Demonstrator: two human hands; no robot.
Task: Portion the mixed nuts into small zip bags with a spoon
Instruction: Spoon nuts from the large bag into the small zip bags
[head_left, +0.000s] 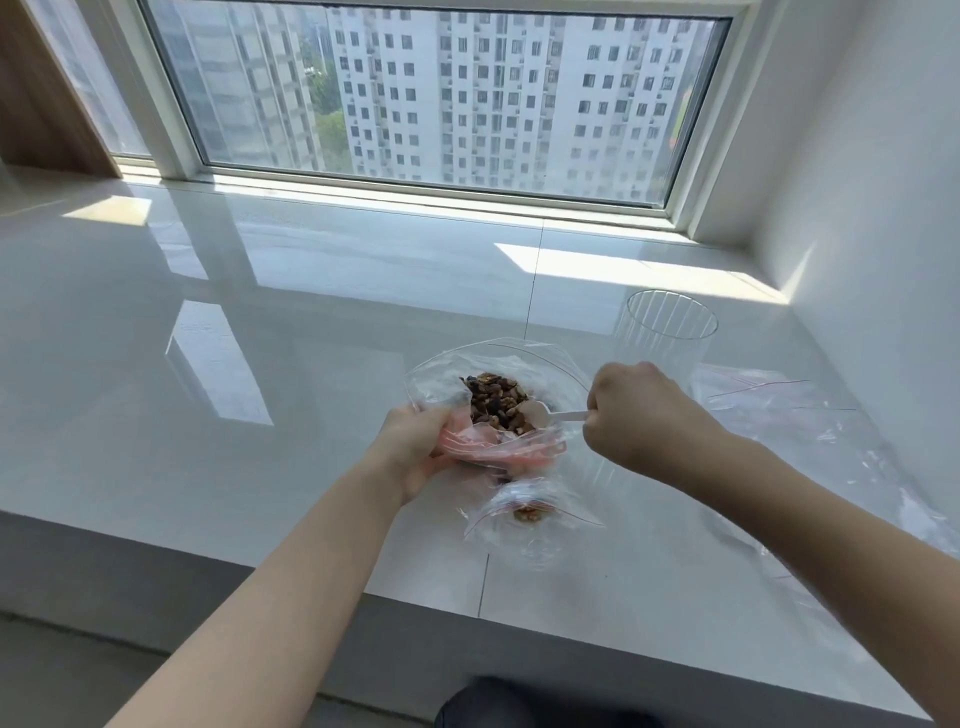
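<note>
1. Left hand (415, 447) grips a small zip bag (511, 448) by its mouth, fingers curled round the plastic.
2. Right hand (641, 415) fisted on a white plastic spoon (550, 414) — bowl in the mixed nuts (493, 400) inside the big bag (452, 371).
3. Another small bag w/ nuts (530, 512) lies on the tabletop (311, 312), near edge; clear glass (667, 332) at right.

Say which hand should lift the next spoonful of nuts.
Right hand: it already grips the white plastic spoon, whose bowl sits in the mixed nuts. The left hand is occupied holding a small clear zip bag.
</note>
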